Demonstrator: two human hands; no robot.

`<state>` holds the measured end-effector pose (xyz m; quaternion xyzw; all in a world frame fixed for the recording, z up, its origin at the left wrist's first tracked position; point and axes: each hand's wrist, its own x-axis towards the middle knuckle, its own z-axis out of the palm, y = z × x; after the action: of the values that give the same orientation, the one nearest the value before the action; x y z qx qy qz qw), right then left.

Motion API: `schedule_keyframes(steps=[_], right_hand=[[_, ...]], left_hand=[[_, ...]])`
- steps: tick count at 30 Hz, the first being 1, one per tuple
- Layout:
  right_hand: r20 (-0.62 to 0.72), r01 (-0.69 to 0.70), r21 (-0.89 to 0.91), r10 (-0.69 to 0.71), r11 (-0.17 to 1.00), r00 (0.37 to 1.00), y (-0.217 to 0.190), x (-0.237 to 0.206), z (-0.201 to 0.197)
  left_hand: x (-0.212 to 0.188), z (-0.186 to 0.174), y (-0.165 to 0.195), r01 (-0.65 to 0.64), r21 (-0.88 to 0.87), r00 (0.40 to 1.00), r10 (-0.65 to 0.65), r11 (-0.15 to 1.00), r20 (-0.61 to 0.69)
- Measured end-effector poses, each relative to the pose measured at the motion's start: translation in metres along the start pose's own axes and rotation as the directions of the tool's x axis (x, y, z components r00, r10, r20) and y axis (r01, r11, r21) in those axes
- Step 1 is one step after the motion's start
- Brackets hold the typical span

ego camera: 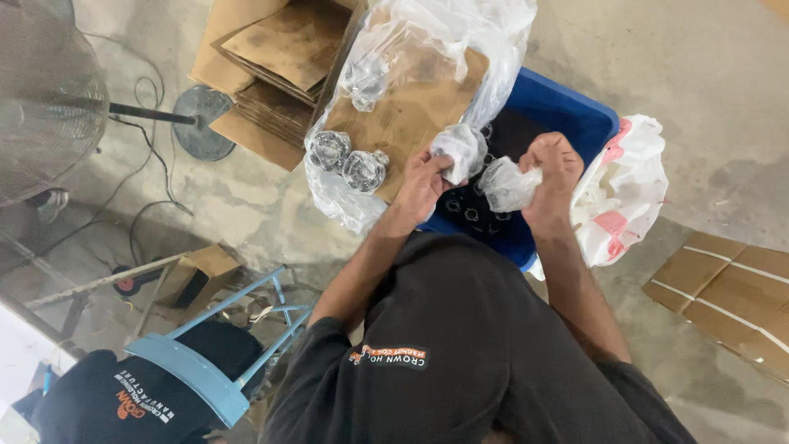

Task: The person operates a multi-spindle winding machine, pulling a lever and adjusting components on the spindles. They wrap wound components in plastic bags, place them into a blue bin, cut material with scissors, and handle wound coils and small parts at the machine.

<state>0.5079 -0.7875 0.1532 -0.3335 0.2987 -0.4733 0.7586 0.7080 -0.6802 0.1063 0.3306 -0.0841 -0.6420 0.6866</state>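
Floor: bare grey concrete, stained, workshop setting. Nearest the camera, the person's dark shirt fills the lower frame; beside it at lower left a light blue folding chair (215, 362) with a dark garment (107, 403) draped over it.

Left hand (423, 185): fingers closed around a small bundle wrapped in clear plastic (460, 150). The bundle sits at the fingertips, over the near edge of the bin. Its long axis runs roughly up the frame, away from the person; contents not clear through the wrap.

Right hand (552, 177): closed on a second crumpled clear plastic wrap (508, 185), which sticks out toward the left hand. The two wraps are near each other, not touching as far as can be told.

Under both hands: a blue plastic bin (567, 111) holding dark ring-shaped parts (470, 214), too small to identify. A white bag with red print (629, 181) rests against the bin's right side.

Left of the bin: a sheet of cardboard (403, 115) inside a large clear plastic bag (452, 33). Three more wrapped glassy pieces lie on it, two side by side at the near end (349, 160), one further up (366, 78).

Further out: a stack of flattened cartons (275, 62) at top, taped cartons (731, 296) at right, a pedestal fan (49, 94) with trailing cables at left.
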Motion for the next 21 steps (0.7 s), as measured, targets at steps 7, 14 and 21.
schedule_keyframes(steps=[7, 14, 21], right_hand=[[0.124, -0.243, -0.273, 0.284, 0.931, 0.951, -0.007, -0.026, 0.001], [0.300, -0.396, -0.011, 0.381, 0.918, 0.874, 0.016, -0.029, -0.011], [0.177, -0.421, -0.331, 0.494, 0.845, 0.851, 0.039, -0.050, -0.027]], left_hand=[[-0.002, 0.013, -0.002, 0.019, -0.467, 0.998, 0.013, 0.884, 0.065], [-0.001, 0.033, -0.030, -0.096, -0.196, 0.988, 0.118, 0.976, 0.103], [-0.029, 0.038, -0.037, -0.249, 0.377, 0.968, 0.246, 0.892, 0.057]])
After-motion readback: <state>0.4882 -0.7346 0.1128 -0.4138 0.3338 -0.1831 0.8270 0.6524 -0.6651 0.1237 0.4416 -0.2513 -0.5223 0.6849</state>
